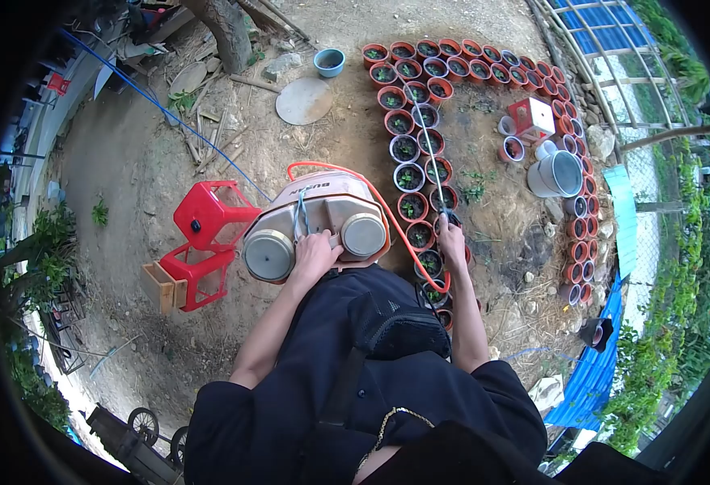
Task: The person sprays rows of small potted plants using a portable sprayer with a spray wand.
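A beige sprayer tank (323,202) marked BUSAN, with two round caps, stands on the ground in front of my body. My left hand (319,252) is closed on the tank's top between the caps, by a pale strap. An orange hose (395,222) loops from the tank towards my right hand (452,240), which is wrapped round the dark handle of the spray wand. The thin wand (430,149) extends forward over rows of potted seedlings (409,176). My fingers partly hide the handle.
Red plastic stools (201,214) and a wooden box (163,287) are left of the tank. A blue bowl (329,62) and round slab (304,101) lie ahead. Right of the near pots are a grey bucket (555,174), a red-and-white box (531,119) and another pot row (577,228).
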Demonstrator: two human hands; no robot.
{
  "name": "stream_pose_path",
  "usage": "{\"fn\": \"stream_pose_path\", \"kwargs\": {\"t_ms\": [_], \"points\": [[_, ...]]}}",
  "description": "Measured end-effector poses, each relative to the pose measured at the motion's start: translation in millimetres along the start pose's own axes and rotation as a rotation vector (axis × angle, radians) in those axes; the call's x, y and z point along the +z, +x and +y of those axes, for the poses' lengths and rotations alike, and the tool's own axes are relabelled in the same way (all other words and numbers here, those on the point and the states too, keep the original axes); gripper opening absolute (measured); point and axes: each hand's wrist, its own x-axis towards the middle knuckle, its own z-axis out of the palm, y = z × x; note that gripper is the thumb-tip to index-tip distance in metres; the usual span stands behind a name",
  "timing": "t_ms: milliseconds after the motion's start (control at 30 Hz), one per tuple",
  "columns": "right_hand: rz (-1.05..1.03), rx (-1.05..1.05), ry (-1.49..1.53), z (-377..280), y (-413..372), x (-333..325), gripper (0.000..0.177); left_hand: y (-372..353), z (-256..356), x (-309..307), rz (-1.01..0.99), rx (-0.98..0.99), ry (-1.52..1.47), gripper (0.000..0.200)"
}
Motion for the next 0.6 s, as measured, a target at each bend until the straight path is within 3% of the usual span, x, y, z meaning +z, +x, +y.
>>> {"fn": "stream_pose_path", "kwargs": {"t_ms": [267,467,600], "points": [[-0.02,-0.029,0.031,-56,79,25,0.065,2,0,-2,-0.003,-0.011,-0.011,0.039],[0.001,-0.051,-0.036,-84,92,23,0.071,1,0,-1,0.011,-0.002,-0.014,0.038],[0.009,-0.08,-0.084,-68,122,37,0.073,2,-2,0,0.033,0.004,0.007,0.039]]}}
